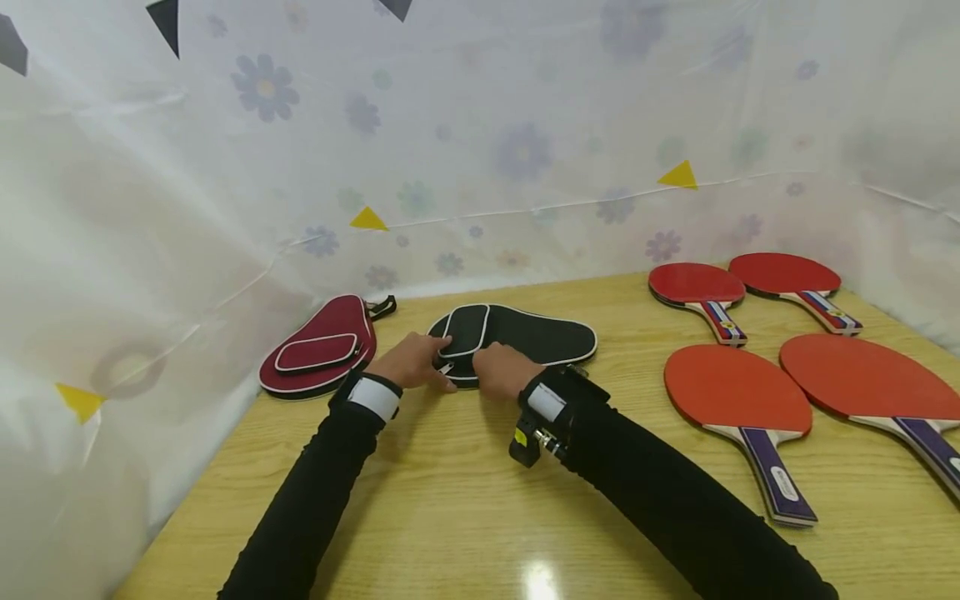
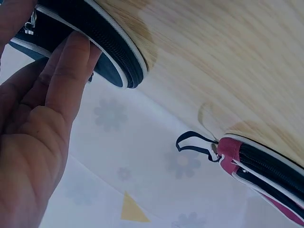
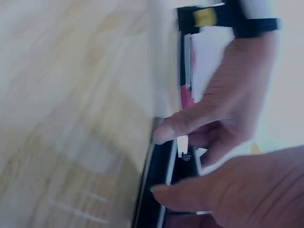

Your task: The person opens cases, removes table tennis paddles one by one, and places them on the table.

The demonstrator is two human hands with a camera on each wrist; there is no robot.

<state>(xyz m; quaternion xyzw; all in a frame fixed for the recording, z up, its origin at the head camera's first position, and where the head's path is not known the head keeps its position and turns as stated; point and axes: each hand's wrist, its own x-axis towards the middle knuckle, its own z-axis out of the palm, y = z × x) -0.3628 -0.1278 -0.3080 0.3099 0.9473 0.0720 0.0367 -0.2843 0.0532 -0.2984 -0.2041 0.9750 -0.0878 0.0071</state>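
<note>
A black table tennis paddle case with white piping lies on the table, its wide end to the left and a zipped pocket on top. My left hand grips the wide end, with the thumb low on the side and fingers over the top, as the left wrist view shows. Close beside it, my right hand pinches the near edge of the case, its thumb against the side in the right wrist view. A metal zipper pull shows between the two hands. The right fingertips are partly hidden.
A dark red paddle case with a black strap lies to the left. On the right are several table tennis paddles, including a red one at the back and an orange-red one nearer. A flowered white sheet hangs behind the table.
</note>
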